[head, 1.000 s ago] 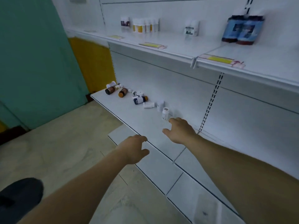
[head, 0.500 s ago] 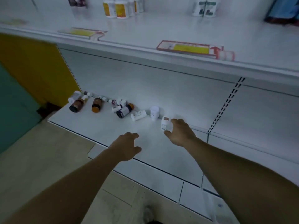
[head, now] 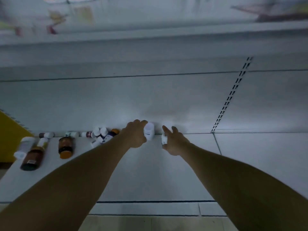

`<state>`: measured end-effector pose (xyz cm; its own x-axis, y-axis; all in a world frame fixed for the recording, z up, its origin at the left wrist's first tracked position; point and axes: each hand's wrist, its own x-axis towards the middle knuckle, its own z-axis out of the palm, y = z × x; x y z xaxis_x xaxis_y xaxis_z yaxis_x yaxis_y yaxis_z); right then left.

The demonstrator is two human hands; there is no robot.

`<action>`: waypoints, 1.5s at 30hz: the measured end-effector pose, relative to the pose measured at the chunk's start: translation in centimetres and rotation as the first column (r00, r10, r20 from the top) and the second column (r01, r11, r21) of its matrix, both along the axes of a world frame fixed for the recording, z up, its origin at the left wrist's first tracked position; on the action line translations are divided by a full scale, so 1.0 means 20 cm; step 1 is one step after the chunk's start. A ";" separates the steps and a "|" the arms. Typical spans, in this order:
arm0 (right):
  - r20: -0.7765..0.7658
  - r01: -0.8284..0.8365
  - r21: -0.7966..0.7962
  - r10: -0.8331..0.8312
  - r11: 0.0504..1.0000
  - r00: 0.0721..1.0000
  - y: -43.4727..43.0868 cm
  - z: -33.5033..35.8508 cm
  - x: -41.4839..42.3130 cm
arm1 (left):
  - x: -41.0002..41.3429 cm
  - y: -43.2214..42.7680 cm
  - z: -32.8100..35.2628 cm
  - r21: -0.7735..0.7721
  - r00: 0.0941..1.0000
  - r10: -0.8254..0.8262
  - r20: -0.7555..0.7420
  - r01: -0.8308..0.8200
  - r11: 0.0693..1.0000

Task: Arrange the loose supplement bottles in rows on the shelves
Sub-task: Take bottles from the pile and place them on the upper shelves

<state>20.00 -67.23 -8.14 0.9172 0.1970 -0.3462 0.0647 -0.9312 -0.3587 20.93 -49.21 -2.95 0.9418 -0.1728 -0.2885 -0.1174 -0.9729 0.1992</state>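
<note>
The left hand's (head: 135,136) fingers (head: 141,122) are curled round a white bottle (head: 149,131), the thumb side hidden behind it, and the bottle stands upright hard against the back panel (head: 150,97) of the lower shelf (head: 150,172). Just right of that white bottle, the right hand (head: 173,142) holds a small white bottle (head: 164,139) at its thumb side while two fingertips (head: 165,130) stretch forward, apart from each other (whether the thumb truly pinches it is hard to tell through the blur). Just left of the white bottle lies a jumbled cluster of small bottles (head: 101,134), touching and overlapping. Farther left are an amber bottle with an orange cap (head: 65,147) on its side and, well off to the left near the shelf's end, a dark brown bottle (head: 32,158), also toppled. By my reading the task is barely begun: the two bottles in hand look like the start of a row along the back panel, and nearly every other bottle left of them is yet to be stood up and lined in. The upper shelf (head: 150,35) is too blurred to judge.
</note>
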 end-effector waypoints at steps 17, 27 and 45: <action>-0.506 0.639 0.768 -0.583 0.030 0.636 -0.06 0.13 -0.38 | 0.07 -0.03 -0.17 -0.408 0.971 0.115 0.209 -0.020 0.913; -0.657 0.518 0.742 -0.307 -0.425 0.688 0.22 0.69 -1.07 | -0.94 0.19 0.46 -0.731 0.782 -0.153 -0.605 -0.621 -0.283; -0.296 0.114 0.928 -0.513 -0.356 0.806 -0.09 1.46 -1.71 | -1.54 -0.14 1.23 -0.869 0.883 -0.371 -0.287 -0.403 -0.286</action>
<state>-14.27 -69.04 21.15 0.9627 -0.2705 -0.0099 0.1542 0.5781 -0.8013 -9.81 -52.08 21.63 0.8317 -0.5552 -0.0036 0.3360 0.4982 0.7993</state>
